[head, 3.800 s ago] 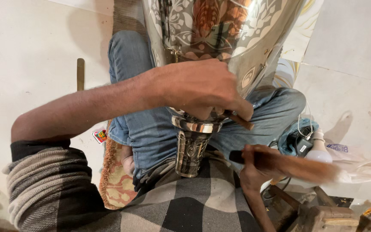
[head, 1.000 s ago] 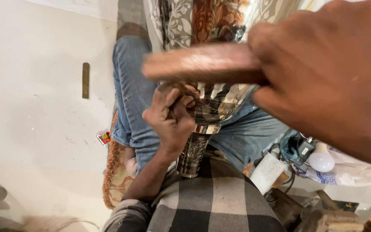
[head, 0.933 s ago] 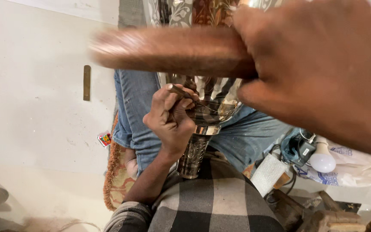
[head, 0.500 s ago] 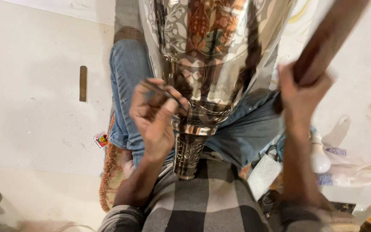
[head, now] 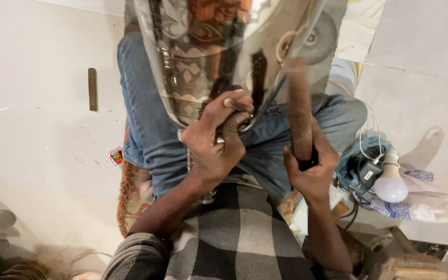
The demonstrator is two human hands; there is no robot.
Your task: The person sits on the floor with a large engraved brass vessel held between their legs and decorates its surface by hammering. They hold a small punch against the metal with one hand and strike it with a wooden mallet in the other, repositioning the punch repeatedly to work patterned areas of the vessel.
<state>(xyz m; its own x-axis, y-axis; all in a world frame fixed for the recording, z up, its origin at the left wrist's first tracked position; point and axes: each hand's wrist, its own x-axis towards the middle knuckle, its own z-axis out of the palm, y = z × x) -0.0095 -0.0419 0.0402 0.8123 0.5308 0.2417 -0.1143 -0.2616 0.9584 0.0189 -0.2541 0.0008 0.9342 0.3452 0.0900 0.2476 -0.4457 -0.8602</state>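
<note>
Vessel [head: 203, 57] top cut off (mallet [head: 301, 111] blurred)

Large engraved metal vessel [head: 208, 57]: upper body cut off by top edge; full shape not determinable. Stem and base mostly hidden behind left hand [head: 216, 142] and forearm. Thin punch [head: 237, 105] in left fingers: tip hidden against vessel wall. Wooden mallet [head: 299, 111] in right hand [head: 309, 168]: head motion-blurred, upper end indistinct against reflections. Vessel surface pattern mixed with mirror glare; detail unreadable. Bottom-right wooden objects [head: 408, 262] cut by frame edge; kind not determinable.
</note>
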